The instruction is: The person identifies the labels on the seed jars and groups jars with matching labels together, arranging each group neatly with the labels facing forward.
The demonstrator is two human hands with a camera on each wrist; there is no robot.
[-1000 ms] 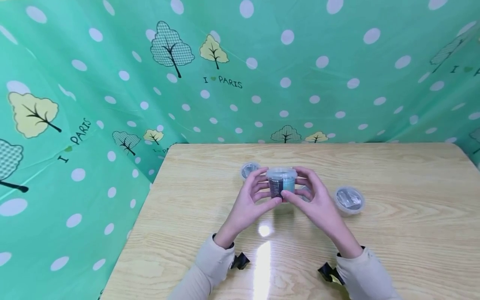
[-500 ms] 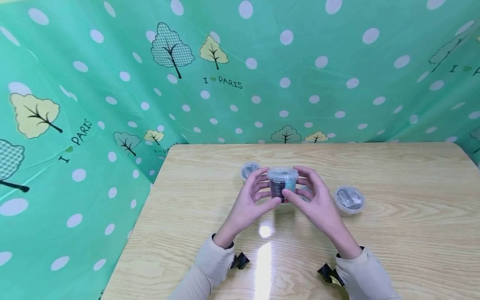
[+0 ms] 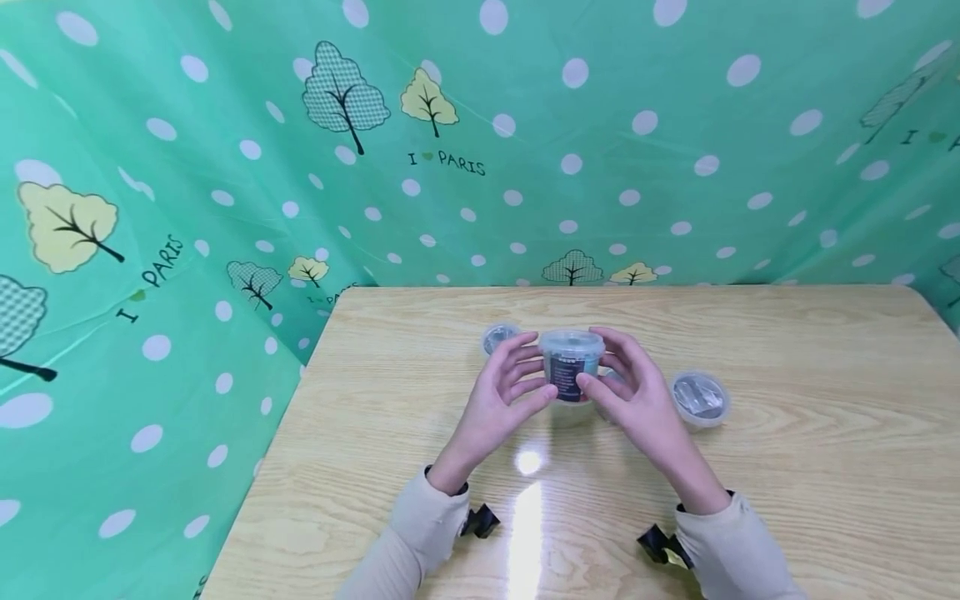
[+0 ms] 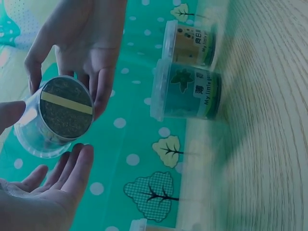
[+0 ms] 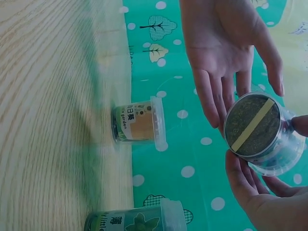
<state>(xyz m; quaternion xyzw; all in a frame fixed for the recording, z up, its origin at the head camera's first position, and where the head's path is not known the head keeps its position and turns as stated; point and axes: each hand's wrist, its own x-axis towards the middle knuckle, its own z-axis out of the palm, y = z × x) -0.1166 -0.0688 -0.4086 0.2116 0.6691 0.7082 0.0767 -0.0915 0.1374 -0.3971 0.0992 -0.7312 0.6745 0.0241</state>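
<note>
A small clear plastic plant-kit cup (image 3: pixel 572 367) with a pale lid and a dark printed label is held upright above the table between both hands. Its base (image 4: pixel 66 108) shows dark contents crossed by a pale yellow strip in the left wrist view. My left hand (image 3: pixel 495 396) curves around the cup's left side, its thumb at the label's edge and fingertips lightly against the side. My right hand (image 3: pixel 637 400) grips the right side, thumb in front, fingers behind.
Lidded cups stand on the wooden table (image 3: pixel 337 433): one at right (image 3: pixel 700 400), one at back left (image 3: pixel 498 337). The left wrist view has a green-labelled cup (image 4: pixel 192 91) beside an orange-labelled cup (image 4: pixel 192 45). A polka-dot green cloth (image 3: pixel 525 192) hangs behind.
The cup has turned between my hands, bringing more of the dark label to the front. It has also shifted slightly right and up. The cups on the table have not moved.
</note>
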